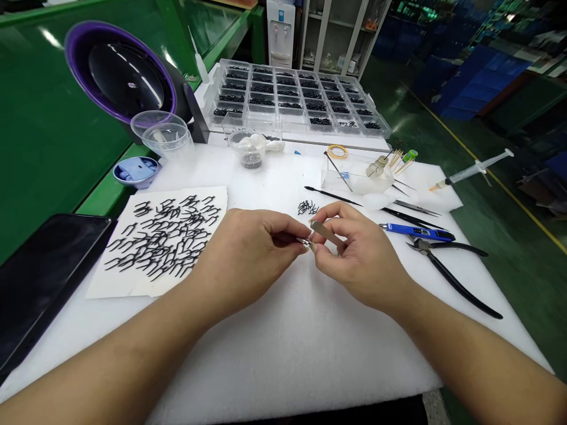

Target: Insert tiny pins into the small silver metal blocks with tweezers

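Note:
My left hand (252, 254) is closed in a pinch, its thumb and forefinger on a small shiny metal piece (305, 242); most of the piece is hidden by the fingers. Facing it, my right hand (358, 254) is closed around metal tweezers (326, 232), whose flat end sticks out between the fingers. The fingertips of both hands meet at the small piece, above the white work surface. Just beyond them lies a little heap of black wire-like parts (307, 207). Left of my left hand, many black forked parts (170, 230) are spread on a white sheet (128, 287).
At the back stands a clear compartment box (290, 118) of black parts. A purple-rimmed fan (73, 56) and plastic cups (166, 139) are at the left. Cutters (460, 286), a blue pen-like tool (419, 231) and a syringe (473, 170) lie at the right.

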`<state>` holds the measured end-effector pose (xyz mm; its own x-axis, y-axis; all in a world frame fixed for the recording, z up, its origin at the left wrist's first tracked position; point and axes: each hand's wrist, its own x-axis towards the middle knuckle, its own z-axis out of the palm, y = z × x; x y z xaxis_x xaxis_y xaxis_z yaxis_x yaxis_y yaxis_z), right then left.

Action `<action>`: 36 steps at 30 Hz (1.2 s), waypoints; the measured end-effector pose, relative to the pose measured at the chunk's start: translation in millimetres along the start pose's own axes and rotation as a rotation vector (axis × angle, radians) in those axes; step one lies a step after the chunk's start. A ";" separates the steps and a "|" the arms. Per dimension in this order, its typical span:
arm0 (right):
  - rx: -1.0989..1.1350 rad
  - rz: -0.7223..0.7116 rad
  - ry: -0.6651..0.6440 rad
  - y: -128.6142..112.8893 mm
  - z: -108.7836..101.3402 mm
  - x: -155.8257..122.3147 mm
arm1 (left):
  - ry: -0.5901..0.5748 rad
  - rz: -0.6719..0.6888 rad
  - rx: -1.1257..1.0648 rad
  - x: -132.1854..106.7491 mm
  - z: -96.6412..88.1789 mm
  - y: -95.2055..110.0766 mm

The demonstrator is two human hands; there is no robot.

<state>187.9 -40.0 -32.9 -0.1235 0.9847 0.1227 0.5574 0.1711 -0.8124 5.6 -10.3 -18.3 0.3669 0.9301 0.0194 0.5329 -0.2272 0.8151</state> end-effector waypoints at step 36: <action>-0.030 -0.065 0.049 -1.7 0.7 -0.3 | 0.025 0.077 0.046 -1.7 3.2 0.3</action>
<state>186.4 -40.6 -31.9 -0.1202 0.9716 0.2037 0.5735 0.2354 -0.7846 7.6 -12.9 -19.9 0.3892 0.9162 0.0959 0.5388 -0.3109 0.7830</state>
